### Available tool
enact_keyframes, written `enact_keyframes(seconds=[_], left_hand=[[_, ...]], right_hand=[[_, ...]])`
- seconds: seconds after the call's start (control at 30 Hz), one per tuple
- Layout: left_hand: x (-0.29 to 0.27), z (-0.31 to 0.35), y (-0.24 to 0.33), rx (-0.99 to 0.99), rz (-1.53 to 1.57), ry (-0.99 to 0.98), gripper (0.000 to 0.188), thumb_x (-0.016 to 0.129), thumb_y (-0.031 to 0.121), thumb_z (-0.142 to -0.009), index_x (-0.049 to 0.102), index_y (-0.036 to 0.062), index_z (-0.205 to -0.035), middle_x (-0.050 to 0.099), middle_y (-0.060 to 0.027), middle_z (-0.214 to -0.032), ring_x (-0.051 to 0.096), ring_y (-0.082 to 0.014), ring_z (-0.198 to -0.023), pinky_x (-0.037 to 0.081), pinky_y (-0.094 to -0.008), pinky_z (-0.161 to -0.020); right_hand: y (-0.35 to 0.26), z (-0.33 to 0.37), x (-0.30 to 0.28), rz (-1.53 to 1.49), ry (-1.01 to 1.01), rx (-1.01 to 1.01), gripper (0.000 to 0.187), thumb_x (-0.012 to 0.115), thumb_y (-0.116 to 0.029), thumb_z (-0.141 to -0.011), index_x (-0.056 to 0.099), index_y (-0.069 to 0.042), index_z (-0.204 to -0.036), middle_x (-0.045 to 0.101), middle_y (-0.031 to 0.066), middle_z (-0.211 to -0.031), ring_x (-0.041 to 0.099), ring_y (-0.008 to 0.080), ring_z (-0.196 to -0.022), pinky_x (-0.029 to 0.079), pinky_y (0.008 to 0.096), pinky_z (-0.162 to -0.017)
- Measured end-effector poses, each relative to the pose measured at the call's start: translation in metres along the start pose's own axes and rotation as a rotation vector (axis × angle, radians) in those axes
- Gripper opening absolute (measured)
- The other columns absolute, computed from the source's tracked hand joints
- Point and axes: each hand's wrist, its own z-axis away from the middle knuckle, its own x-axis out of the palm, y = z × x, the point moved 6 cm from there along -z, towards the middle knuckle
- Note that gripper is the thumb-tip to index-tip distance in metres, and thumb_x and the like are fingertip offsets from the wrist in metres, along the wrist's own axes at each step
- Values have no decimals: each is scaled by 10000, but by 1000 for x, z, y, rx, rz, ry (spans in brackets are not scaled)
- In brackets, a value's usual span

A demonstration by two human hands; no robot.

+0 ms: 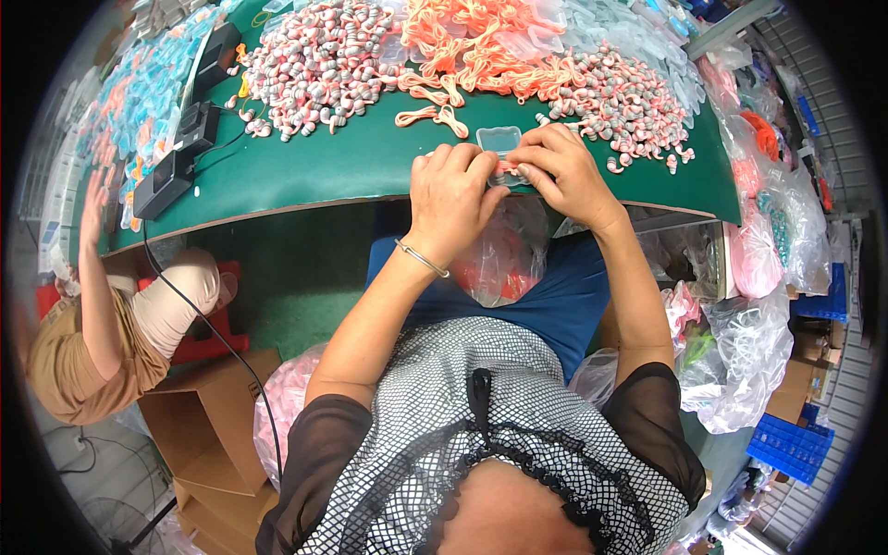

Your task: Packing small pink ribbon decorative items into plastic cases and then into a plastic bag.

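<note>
The left hand [450,203] pinches the left side of a small clear plastic box [499,139], thumb at its near edge. The right hand [566,168] meets it from the other side, thumb and fingers bent over a coral-coloured piece [507,167] inside; they cover so much that I cannot tell whether they grip the piece or the rim. The box lies between both hands, its lid raised just beyond the fingertips, at the near edge of a green table [319,176].

Ahead of the left hand are a few bundles of orange cord [435,117], with a heap of them farther out. A pile of pink-and-grey plugs [319,65] spreads ahead and left of that hand; a second pile [629,106] lies just beyond the right one. Well off to the left hand's left sits a co-worker [88,347].
</note>
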Motion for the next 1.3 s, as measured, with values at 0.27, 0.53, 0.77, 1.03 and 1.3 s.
enact_keyframes(seconds=[0.27, 0.53, 0.77, 1.03, 1.3], left_hand=[[1, -1, 0, -2, -13, -24, 427, 810, 289, -724, 647, 130, -1085, 640, -18, -1005, 583, -236, -908, 392, -392, -732], [-4, -2, -2, -93, 48, -24, 655, 815, 299, -716, 556, 116, -1289, 636, -32, -997, 581, -231, -896, 381, -383, -742], [1, -11, 1, 136, -19, 8, 351, 760, 265, -790, 654, 106, -1085, 627, -23, -978, 578, -227, -884, 384, -382, -742], [5, -11, -4, 204, 92, -26, 192, 715, 249, -846, 671, 96, -954, 600, -36, -883, 572, -225, -843, 373, -385, -725], [-16, -5, 13, 201, 39, 137, 249, 761, 267, -799, 666, 94, -951, 611, -46, -890, 577, -240, -813, 397, -393, -715]], right_hand=[[16, -18, 6, 290, -19, 79, 200, 642, -125, -886, 680, -92, -1080, 639, 68, -1021, 583, 268, -1012, 405, 391, -861], [8, -3, -7, -82, 169, 61, 236, 733, -45, -793, 655, -34, -1016, 646, 122, -984, 640, 308, -901, 522, 413, -768], [-16, 18, 0, -21, 145, -21, 320, 739, -62, -777, 631, -9, -1074, 643, 141, -1029, 617, 339, -976, 510, 414, -852], [-5, 15, 6, -232, 130, 104, 195, 722, -98, -807, 669, -35, -984, 641, 127, -896, 618, 306, -861, 502, 376, -763], [52, -52, -33, 207, 339, 77, 263, 743, -252, -812, 707, -93, -1019, 666, 91, -951, 628, 276, -920, 480, 417, -820]])
